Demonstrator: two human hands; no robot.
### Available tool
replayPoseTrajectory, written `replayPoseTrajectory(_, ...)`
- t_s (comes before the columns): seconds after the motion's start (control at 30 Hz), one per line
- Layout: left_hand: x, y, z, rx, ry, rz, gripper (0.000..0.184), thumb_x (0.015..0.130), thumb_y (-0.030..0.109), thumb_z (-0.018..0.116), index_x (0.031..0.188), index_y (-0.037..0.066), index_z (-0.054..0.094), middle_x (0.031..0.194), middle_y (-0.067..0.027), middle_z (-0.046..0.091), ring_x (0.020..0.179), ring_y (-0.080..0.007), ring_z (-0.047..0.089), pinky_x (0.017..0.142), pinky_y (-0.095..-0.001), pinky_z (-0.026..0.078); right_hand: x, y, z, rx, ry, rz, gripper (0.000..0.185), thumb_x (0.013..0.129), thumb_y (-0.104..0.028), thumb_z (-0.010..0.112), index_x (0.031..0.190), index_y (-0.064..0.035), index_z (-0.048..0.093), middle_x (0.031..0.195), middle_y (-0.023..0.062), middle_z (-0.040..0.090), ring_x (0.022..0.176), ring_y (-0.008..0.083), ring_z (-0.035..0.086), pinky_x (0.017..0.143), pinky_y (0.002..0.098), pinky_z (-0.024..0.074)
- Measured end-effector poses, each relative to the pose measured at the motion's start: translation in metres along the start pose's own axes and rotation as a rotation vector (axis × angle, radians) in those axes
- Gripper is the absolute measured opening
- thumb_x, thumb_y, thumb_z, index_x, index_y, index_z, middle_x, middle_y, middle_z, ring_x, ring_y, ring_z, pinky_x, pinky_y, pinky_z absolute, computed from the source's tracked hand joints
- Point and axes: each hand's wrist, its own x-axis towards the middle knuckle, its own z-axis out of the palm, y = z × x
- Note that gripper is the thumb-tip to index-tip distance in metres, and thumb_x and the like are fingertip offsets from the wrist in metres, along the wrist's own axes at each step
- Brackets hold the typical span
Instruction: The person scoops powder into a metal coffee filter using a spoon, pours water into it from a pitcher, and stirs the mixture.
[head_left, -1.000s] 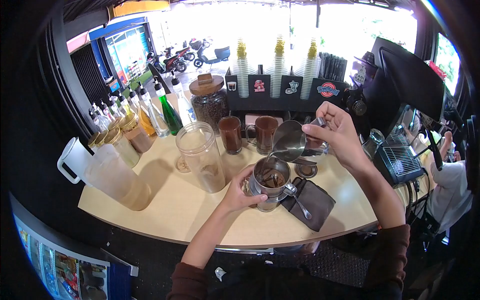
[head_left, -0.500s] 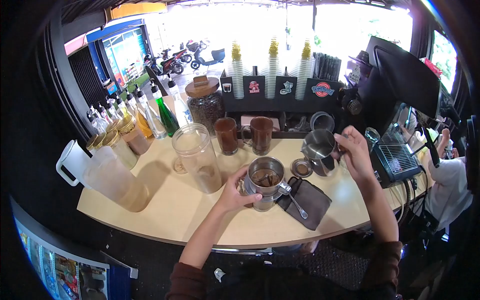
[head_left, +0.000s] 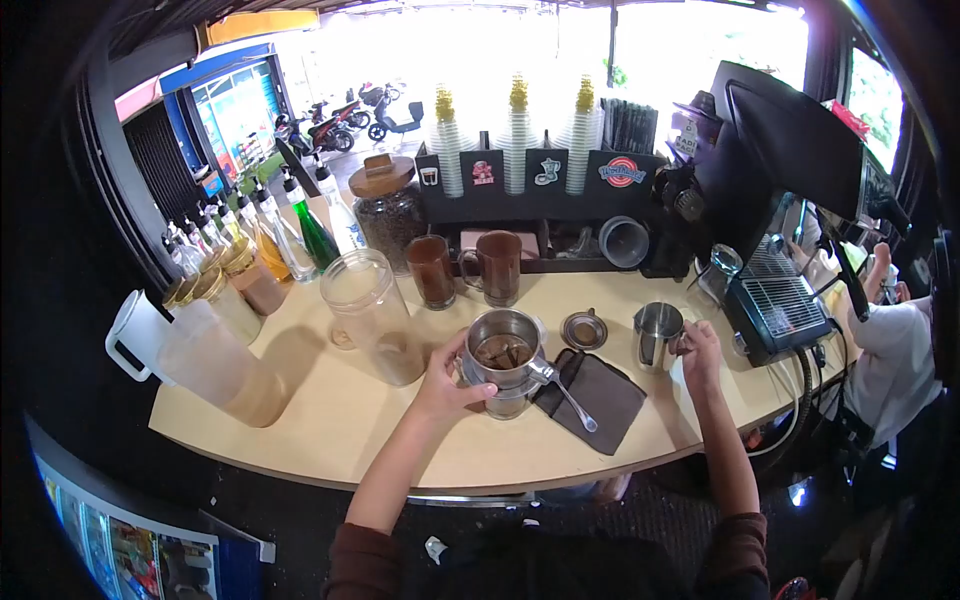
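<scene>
Two hands work over the worktop (head_left: 330, 445), neither grip spread. The left hand (head_left: 447, 385) curls around the metal cup (head_left: 508, 377) and its base, thumb in front, other fingers mostly hidden behind; the right hand (head_left: 702, 355) pinches the handle of a steel pitcher (head_left: 655, 347). With that cup as the clock's centre, the pitcher stands upright at 3 o'clock; whether it touches the surface, I can't tell. A second ago it was tipped over the cup, pouring; now it is well apart, so I judge this pour has stopped. Brown liquid with dark bits shows inside the cup. A spoon (head_left: 577, 403) points to 4 o'clock over a dark cloth (head_left: 612, 408); a round metal disc (head_left: 584, 330) lies near 2. Farther out, two filled mugs (head_left: 498, 268) stand at 11 and 12, and a tall clear jar (head_left: 375, 325) towards 10.
</scene>
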Motion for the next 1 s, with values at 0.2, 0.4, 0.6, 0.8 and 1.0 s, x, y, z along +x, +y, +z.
replayPoseTrajectory(0.2,-0.001,0.0,0.001,-0.022,0.008,-0.033,0.088,0.06,0.023,0.083,0.135,-0.002,0.044,0.125,-0.0106,0.057,0.121,-0.0202,0.05,0.108,-0.0351,0.032,-0.012,0.013,-0.022,-0.195,-0.039,-0.046,0.013,0.092,-0.013,0.06,0.086,-0.0102,0.049,0.077,-0.0013,0.05,0.073,0.0092,0.048,0.069,0.0248,0.0389)
replayPoseTrajectory(0.4,0.0,-0.001,-0.002,0.019,0.004,-0.031,0.088,0.06,0.023,0.083,0.135,-0.002,0.044,0.126,-0.0107,0.057,0.121,-0.0205,0.05,0.108,-0.0355,0.032,-0.055,-0.017,0.039,-1.003,-0.107,-0.601,0.015,0.082,-0.002,0.064,0.093,-0.0016,0.054,0.085,0.0083,0.055,0.077,0.0204,0.054,0.072,0.0307,0.0433)
replayPoseTrajectory(0.6,-0.002,-0.008,-0.002,0.026,0.025,-0.004,0.085,0.062,0.023,0.083,0.134,-0.001,0.045,0.125,-0.0105,0.057,0.12,-0.0205,0.05,0.106,-0.0358,0.032,-0.096,0.022,0.099,-1.205,-0.672,-0.374,0.015,0.082,-0.008,0.064,0.093,0.0011,0.058,0.087,0.0156,0.058,0.073,0.0299,0.062,0.065,0.0406,0.0498)
replayPoseTrajectory(0.8,-0.002,-0.007,0.002,0.032,0.024,0.039,0.078,0.066,0.027,0.082,0.131,0.001,0.048,0.125,-0.0099,0.056,0.12,-0.0208,0.049,0.105,-0.0367,0.033,-0.103,0.045,0.119,-1.634,-0.689,-0.377,0.015,0.081,-0.009,0.057,0.089,0.0034,0.055,0.089,0.0205,0.06,0.078,0.0341,0.064,0.064,0.0426,0.0542)
replayPoseTrajectory(1.0,0.004,-0.006,0.003,0.086,0.086,0.164,0.081,0.063,0.029,0.083,0.13,0.001,0.048,0.126,-0.0127,0.054,0.12,-0.0243,0.05,0.104,-0.0371,0.035,-0.103,0.04,0.122,-1.679,-0.493,-0.278,0.012,0.078,0.001,0.051,0.088,0.0036,0.055,0.088,0.0229,0.06,0.08,0.038,0.064,0.066,0.045,0.0535)
